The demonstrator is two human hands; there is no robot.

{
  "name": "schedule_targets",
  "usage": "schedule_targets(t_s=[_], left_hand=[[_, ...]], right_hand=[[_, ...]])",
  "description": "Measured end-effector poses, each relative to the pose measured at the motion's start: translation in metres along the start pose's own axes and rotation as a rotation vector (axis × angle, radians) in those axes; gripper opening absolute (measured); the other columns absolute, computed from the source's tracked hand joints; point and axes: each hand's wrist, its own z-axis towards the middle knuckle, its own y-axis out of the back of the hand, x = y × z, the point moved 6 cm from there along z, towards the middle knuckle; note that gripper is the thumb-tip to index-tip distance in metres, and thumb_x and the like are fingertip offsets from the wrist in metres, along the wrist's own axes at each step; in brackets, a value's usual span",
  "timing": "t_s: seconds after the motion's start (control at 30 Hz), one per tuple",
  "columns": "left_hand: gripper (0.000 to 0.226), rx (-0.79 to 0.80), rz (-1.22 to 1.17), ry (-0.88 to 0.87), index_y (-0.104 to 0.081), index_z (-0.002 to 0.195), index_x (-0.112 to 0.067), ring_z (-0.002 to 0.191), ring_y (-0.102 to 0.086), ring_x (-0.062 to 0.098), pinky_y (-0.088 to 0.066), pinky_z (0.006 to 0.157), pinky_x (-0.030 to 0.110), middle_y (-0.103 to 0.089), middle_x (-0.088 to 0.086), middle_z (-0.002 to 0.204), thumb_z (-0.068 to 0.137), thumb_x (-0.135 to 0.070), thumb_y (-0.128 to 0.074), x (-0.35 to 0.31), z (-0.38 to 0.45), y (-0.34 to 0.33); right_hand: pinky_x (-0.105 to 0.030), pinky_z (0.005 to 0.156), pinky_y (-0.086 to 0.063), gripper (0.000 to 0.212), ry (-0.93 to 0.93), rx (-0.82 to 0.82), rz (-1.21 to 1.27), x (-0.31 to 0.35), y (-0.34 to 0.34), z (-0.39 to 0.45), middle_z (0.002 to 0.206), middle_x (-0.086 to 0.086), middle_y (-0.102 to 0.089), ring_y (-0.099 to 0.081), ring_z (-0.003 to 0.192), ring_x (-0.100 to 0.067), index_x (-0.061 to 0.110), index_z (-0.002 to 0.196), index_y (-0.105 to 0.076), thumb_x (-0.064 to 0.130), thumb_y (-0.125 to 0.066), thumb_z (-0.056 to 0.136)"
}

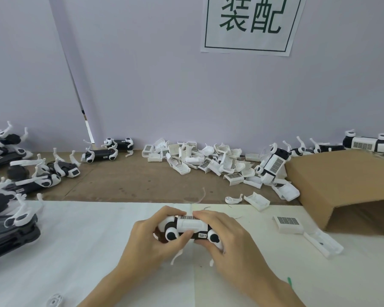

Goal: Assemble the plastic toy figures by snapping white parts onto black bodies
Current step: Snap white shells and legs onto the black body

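Both hands squeeze one toy dog.
The left hand and right hand grip the toy dog; its white back cover could go on crooked, or a thin leg could bend.

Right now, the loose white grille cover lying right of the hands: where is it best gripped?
Judging by its pose, pinch the white grille cover from above across its two long side walls; it lies flat, grille up, with free space on both sides, and the walls look straight.

Place: a toy assembly workstation, probably within a small factory.
Sign: a paper sign with two large printed characters is taped to the wall.
Stock: loose white parts are heaped; toy figures are piled alongside.
Packing: a cardboard box is laid open.
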Motion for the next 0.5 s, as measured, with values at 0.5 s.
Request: schedule_targets(t_s=[0.5], left_hand=[[0.038, -0.111, -0.130, -0.060, -0.075, 0.107, -0.037, 0.093, -0.073, 0.021, -0.059, 0.076, 0.028, -0.071, -0.005, 0.105, 0.075, -0.055, -0.086, -0.049, -0.010, -0.009]], right_hand=[[-0.015, 0.104, -0.042, 0.055, -0.162, 0.026, 0.223, -0.017, -0.006, -0.005, 0.137, 0.023, -0.056, -0.052, 0.128, 0.003, 0.045, 0.145, -0.046, 0.018, -0.060, 0.100]])
